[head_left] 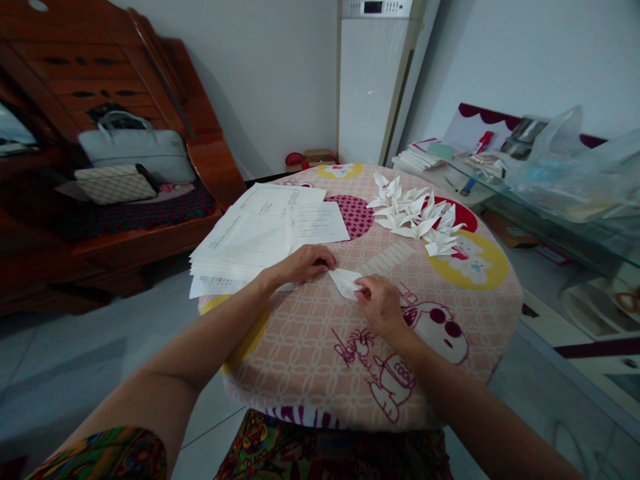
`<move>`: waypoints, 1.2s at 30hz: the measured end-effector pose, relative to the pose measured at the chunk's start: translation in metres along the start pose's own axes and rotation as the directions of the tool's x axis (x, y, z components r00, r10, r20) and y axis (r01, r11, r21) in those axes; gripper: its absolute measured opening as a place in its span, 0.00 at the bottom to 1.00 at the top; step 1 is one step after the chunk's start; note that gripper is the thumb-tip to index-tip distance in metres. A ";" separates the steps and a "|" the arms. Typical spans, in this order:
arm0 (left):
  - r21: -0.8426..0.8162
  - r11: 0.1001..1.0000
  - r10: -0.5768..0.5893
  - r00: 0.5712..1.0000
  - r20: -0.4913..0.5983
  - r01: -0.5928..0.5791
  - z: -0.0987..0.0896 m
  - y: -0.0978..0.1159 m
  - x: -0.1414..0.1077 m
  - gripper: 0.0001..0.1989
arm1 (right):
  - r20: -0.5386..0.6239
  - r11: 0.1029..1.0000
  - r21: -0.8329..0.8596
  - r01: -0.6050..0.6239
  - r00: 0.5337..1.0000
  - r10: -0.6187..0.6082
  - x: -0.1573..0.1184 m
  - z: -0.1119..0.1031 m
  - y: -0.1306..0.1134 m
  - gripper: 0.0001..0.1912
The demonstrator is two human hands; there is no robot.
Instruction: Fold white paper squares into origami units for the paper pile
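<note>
A small piece of folded white paper [345,283] lies near the middle of the round table, between my two hands. My left hand [306,263] pinches its left corner, fingers closed. At its right edge my right hand [379,300] grips the paper between thumb and fingers. Beyond my right hand sits a cluster of folded white paper cranes [415,212]. A stack of printed paper sheets [245,240] lies on the table's left side, just past my left forearm.
A patterned pink cloth [305,360] covers the table. On the right, a glass shelf [545,220] holds a clear plastic bag [570,173] and papers. A wooden bench [200,167] with a grey bag [140,153] stands at the left. A tall white cabinet-like unit [373,87] is behind.
</note>
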State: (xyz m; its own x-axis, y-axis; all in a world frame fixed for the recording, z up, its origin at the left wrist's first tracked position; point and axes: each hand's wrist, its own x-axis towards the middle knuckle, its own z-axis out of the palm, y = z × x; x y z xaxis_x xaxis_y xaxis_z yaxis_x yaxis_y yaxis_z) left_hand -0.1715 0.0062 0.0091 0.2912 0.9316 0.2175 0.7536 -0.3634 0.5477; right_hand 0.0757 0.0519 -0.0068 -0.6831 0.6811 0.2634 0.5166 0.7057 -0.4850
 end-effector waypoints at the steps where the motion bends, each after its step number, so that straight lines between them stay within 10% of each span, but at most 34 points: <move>1: 0.006 1.000 -0.005 1.000 0.003 0.005 0.000 0.000 0.001 0.08 | 0.004 1.000 0.018 -0.022 1.000 0.022 0.002 0.001 0.000 0.12; 23: 0.224 0.973 -0.044 0.999 -0.026 0.048 0.016 0.014 0.008 0.06 | 0.127 0.940 -0.287 0.185 0.980 -0.154 0.002 0.000 -0.008 0.16; 36: 0.151 0.984 -0.076 0.990 -0.123 0.094 0.014 0.014 0.005 0.04 | 0.262 0.873 -0.122 0.472 0.864 -0.430 0.007 0.016 0.009 0.25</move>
State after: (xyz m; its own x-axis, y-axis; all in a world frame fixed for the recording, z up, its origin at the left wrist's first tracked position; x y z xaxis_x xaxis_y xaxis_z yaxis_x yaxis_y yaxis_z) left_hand -0.1513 0.0062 0.0063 0.1588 0.9489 0.2727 0.8580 -0.2693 0.4373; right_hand 0.0679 0.0598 -0.0224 -0.9475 0.2339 0.2182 0.1919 0.9614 -0.1973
